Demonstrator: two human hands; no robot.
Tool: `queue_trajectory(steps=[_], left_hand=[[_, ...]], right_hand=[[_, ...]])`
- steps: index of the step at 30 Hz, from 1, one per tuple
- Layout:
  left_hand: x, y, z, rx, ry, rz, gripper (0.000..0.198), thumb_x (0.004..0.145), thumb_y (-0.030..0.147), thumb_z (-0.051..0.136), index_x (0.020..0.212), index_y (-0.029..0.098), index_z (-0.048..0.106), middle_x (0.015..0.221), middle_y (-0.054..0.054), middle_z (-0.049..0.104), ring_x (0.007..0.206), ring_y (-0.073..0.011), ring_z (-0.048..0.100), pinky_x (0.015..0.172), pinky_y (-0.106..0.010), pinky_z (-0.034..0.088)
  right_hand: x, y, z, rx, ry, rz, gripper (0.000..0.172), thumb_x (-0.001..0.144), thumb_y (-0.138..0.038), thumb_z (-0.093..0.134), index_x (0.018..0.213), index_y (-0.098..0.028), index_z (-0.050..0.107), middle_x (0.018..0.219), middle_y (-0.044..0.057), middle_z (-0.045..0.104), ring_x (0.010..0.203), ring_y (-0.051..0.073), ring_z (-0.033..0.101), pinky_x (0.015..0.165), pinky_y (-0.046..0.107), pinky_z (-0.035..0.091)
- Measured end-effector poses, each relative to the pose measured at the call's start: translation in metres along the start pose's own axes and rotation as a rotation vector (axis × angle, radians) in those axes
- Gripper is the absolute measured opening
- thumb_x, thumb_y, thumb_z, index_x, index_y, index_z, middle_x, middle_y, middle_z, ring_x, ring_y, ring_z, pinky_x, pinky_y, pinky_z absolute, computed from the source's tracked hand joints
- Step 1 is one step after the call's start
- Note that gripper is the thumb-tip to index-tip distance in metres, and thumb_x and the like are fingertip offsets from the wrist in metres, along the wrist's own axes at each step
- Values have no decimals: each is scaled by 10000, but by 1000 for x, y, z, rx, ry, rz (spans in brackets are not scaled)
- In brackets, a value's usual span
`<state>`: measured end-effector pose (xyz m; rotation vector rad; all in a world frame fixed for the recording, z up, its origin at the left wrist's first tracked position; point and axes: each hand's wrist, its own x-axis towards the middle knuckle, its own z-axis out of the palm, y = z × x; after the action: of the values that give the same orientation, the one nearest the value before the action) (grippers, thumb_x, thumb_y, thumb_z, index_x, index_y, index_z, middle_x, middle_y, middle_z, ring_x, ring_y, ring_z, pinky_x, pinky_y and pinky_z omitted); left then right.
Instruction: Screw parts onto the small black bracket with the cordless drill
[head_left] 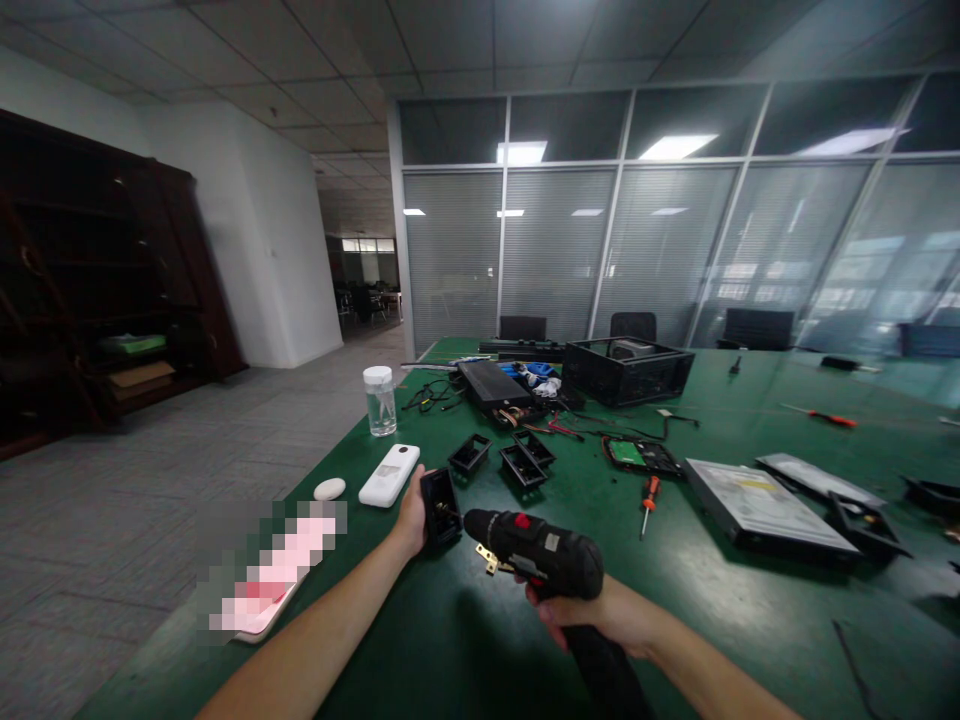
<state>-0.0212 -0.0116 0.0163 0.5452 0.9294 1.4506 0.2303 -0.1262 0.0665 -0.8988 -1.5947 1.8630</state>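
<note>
From where I stand, the nearest thing on the smooth, faintly glossy green table is a rectangular black box, hollow, with a raised rim. It stands tilted at the near middle, its open side facing the drill. That tool has a matte black body, a rounded back and red buttons; a thin bit reaches from its nose into the box, but I can't tell whether the tip touches anything there. Brass-coloured metal pieces, flat and pierced with holes, show just below the nose; what supports them is unclear.

The left arm stretches forward from the near left, and the left hand grips the box by its left side, the far fingers hidden behind it. The right arm comes in from the near right, and the right hand is wrapped around the drill's handle, holding the body nearly level and pointing left.

Farther off lie similar hollow black frames. To the left are a rounded white plastic device and a clear, white-capped jar; to the right, an orange-handled screwdriver and a flat metal-topped case.
</note>
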Motion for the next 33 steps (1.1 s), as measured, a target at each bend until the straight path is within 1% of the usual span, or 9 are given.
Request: queue_trajectory(steps=[2,6,15,21,27,30,33], left_hand=[[0,0,0,-2,5,2,350,721,475,516,897,178,572,604,-7,599,535,-170,582,515,-283,452],[-1,0,1,-12,17,-7,336,722,467,520,890,180,571,612,-4,602,535,-164,583,512,-273,448],[0,0,0,-33,-11,-16,324,720,466,523,863,178,561,593,-1,586,523,-164,581,492,-267,443],[0,0,1,-36,-22,-12,339,717,468,525,884,175,561,612,-4,592,533,-168,585,507,-277,448],[4,-4,-3,-38,-34,-7,327,699,452,542,876,179,567,615,-10,600,520,-171,577,506,-290,447],[6,-5,-4,-44,-22,4,311,690,436,555,861,176,570,593,-2,591,505,-166,567,504,-287,445],[7,-5,-4,-52,-11,23,288,687,416,561,848,178,573,593,2,590,513,-162,569,508,-278,443]], right_hand=[[0,0,1,-18,5,-26,332,606,-309,708,866,-139,590,683,-14,539,527,94,493,511,223,370],[1,1,2,-33,0,-43,314,610,-313,703,843,-139,583,688,-18,523,521,87,481,505,217,367],[2,1,1,-51,6,-70,296,629,-339,687,815,-139,573,664,-22,517,507,81,469,497,212,355],[3,1,-2,-43,25,-42,340,602,-377,707,805,-139,576,645,-27,517,500,84,476,487,213,348],[1,1,0,-59,-18,-35,314,602,-316,713,821,-144,569,654,-30,520,531,88,483,513,214,359],[0,0,2,-69,-15,-38,277,624,-288,696,821,-141,568,663,-30,519,539,85,486,523,212,357],[-1,-2,4,-82,1,-42,269,623,-298,687,809,-143,568,660,-32,514,523,84,478,515,218,360]])
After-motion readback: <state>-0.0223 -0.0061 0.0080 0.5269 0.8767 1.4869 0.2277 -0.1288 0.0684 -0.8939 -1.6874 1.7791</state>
